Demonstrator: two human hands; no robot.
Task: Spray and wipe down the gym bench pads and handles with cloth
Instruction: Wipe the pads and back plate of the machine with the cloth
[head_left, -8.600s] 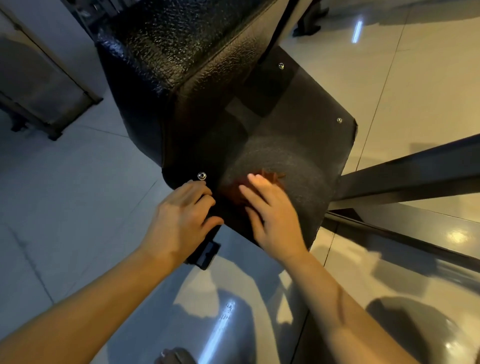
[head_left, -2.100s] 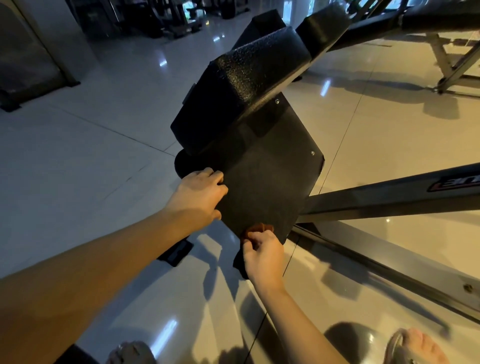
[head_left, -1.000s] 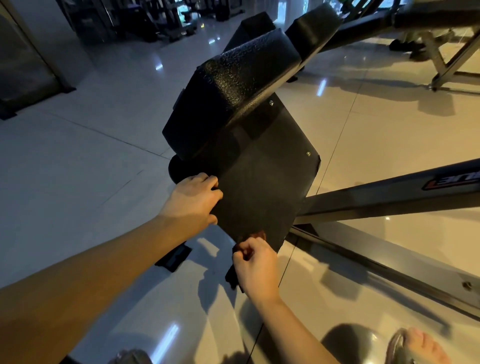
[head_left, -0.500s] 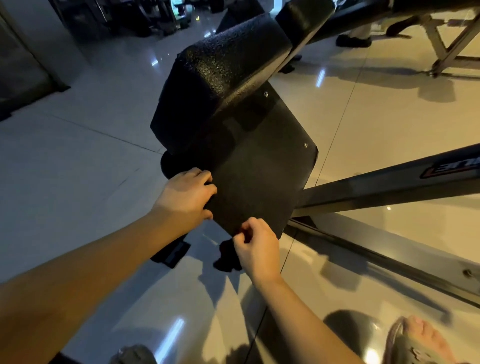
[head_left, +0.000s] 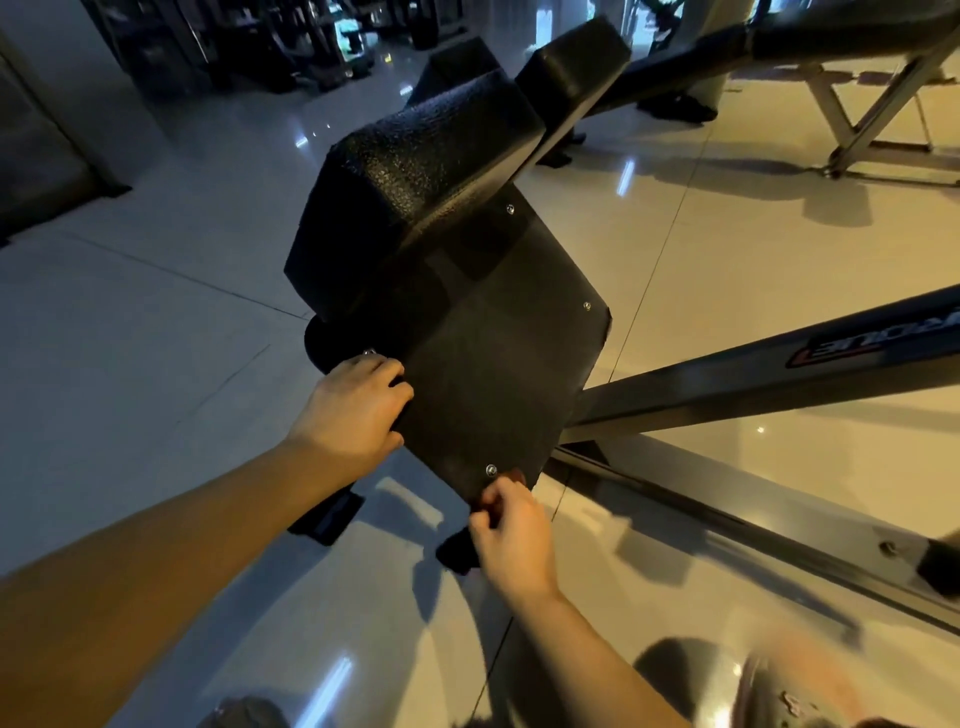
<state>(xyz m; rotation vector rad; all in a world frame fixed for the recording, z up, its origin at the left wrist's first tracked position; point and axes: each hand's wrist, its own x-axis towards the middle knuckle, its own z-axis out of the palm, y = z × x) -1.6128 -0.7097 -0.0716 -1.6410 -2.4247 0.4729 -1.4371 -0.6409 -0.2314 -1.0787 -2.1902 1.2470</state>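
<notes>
Gym, dim light, glossy tile floor (head_left: 156, 338). Dark machines (head_left: 260, 47) far back, up and left of both hands.

Bench: black textured pad (head_left: 415, 171) tilted, above and ahead of the left hand. A second pad (head_left: 566, 57) sits behind it. Flat black plate (head_left: 498, 364) under the pad, between and ahead of the hands, with screws at its corners.

Left hand (head_left: 353, 415): on the plate's left edge, fingers curled over the top face and thumb under the edge, so it is gripping the plate.

Right hand (head_left: 511, 535): at the plate's near corner, fingers curled tight, pinching the cloth (head_left: 517, 474). Only a reddish sliver shows just above the fingertips, against the plate edge; the rest is hidden in the hand. One screw (head_left: 490, 470) is just left of that sliver.

Black rubber foot (head_left: 327, 514) on the floor below the left hand.

Right of the right hand: a grey beam (head_left: 753, 384) runs up and right from under the plate, and a lower rail (head_left: 727, 530) runs down and right. The beam has a red-outlined label (head_left: 878, 338) with writing, seen at an angle and cut by the frame edge, not readable.

Another bench (head_left: 831, 36) far up and right.
</notes>
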